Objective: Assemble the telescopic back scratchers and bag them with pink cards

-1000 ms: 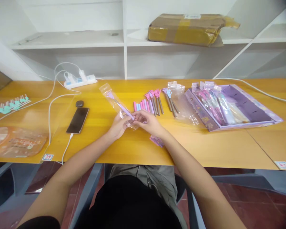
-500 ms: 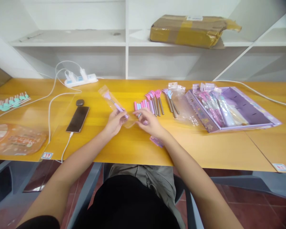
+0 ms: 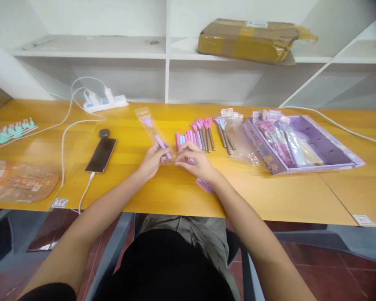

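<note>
My left hand is closed round the lower end of a clear plastic bag with a purple back scratcher inside, its small hand-shaped head pointing up and away. At the bag's near end, my right hand has its thumb and fingertips pinched together at the plastic edge. Just beyond it lies a row of pink, blue and purple handle sleeves, partly covered by the hand. Several pink-headed back scratchers with metal shafts lie beside them, and further right are purple and blue ones.
Empty clear bags lie near a purple display box holding bagged scratchers. A printed card is partly under my right wrist. Left are a phone on a cable, a power strip and an orange bag.
The bagged scratcher has shifted slightly right and stands a little steeper. My right hand's fingers have drawn closer together at the bag's near end.
</note>
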`<action>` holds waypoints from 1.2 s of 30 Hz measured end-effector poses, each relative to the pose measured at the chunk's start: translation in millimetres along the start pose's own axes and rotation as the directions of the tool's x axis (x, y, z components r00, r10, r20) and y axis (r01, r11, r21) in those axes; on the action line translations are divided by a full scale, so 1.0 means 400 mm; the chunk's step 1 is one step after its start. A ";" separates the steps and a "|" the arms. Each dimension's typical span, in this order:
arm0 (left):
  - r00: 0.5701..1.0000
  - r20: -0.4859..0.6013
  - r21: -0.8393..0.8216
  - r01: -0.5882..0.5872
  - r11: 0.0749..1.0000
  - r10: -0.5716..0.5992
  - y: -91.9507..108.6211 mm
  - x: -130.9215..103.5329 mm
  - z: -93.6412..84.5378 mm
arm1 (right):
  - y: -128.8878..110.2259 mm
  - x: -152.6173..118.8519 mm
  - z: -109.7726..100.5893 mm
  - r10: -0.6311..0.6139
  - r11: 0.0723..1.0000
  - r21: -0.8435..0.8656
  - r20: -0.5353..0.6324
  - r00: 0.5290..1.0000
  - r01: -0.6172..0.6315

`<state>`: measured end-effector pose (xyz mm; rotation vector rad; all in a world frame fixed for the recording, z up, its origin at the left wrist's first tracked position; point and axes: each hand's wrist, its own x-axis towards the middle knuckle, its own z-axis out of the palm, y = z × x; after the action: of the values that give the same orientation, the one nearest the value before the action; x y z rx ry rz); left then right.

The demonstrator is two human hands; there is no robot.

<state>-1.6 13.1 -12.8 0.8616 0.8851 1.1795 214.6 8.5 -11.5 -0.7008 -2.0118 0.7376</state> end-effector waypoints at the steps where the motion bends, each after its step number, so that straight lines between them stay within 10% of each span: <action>1: 1.000 -0.006 0.017 -0.006 1.000 0.006 -0.001 0.000 0.000 | -0.001 0.000 0.001 -0.015 1.000 0.014 -0.003 1.000 0.015; 12: 0.992 0.092 -0.039 0.089 0.995 -0.085 -0.028 -0.005 0.018 | 0.008 0.000 0.003 0.064 0.997 -0.041 -0.077 0.995 -0.067; 28: 0.967 0.253 0.211 -0.083 0.974 0.027 -0.044 0.001 -0.005 | 0.027 0.002 0.017 0.314 0.943 0.165 -0.143 0.939 -0.290; 36: 0.959 0.276 0.182 -0.110 0.977 0.057 -0.042 -0.004 0.005 | 0.005 -0.004 0.005 0.454 0.873 0.198 0.005 0.891 -0.446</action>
<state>6.3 8.6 -27.0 1.2003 0.7532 1.0272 213.9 8.3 -14.9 -1.0760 -1.7191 1.1647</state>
